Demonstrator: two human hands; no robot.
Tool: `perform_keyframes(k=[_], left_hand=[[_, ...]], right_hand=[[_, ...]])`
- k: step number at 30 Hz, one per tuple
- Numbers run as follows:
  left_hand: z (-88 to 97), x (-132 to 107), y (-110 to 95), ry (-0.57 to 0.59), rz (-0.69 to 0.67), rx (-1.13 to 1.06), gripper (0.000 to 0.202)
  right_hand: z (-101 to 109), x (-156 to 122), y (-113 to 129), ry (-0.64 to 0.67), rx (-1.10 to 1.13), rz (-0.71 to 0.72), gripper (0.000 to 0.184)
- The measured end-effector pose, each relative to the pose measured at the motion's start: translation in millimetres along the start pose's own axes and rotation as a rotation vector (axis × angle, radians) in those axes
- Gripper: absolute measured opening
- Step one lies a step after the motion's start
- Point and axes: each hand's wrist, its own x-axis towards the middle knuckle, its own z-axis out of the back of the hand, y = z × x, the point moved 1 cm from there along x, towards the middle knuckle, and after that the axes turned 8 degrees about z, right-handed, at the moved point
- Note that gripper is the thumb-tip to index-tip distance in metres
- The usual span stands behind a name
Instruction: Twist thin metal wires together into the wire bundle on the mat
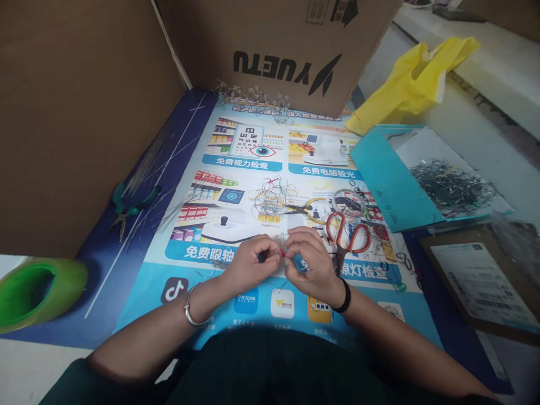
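My left hand (250, 263) and my right hand (307, 260) meet over a printed poster mat (236, 169), fingertips pinched together. Between them sits a tiny red piece (282, 253) on thin wire; the right hand also covers something small and blue (300, 263). A silver bangle circles my left wrist and a black band my right. Just beyond my fingers lies a tangle of thin wires (270, 197), with yellow-handled pliers (307, 208) beside it and red-handled scissors (348, 233) to the right.
A large cardboard box (287, 50) stands at the back and a cardboard wall (76, 112) on the left. Green pliers (129, 205) and long wire strands lie at left, a green container (34, 289) nearer. A blue folder (388, 180) holding wire clippings (451, 185) and a yellow bag (417, 73) lie right.
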Motion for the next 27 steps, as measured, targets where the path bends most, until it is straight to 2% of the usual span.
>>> perform_keyframes(k=[5,12,22,27], left_hand=[[-0.7,0.6,2.3,-0.053,-0.036,0.032,0.012],[-3.5,-1.6,3.7,-0.065,-0.104,0.09,0.015],[-2.6,-1.9,4.4,-0.049,-0.22,0.153,0.015],[-3.6,-2.0,4.7,-0.033,-0.235,0.17,0.014]], right_hand=[[4.2,0.0,3.9,0.021,-0.133,0.068,0.021],[6.4,3.0,8.0,0.069,-0.284,0.142,0.016],[3.8,0.6,3.2,0.112,-0.224,0.116,0.017],[1.2,0.0,0.2,0.114,-0.156,0.095,0.021]])
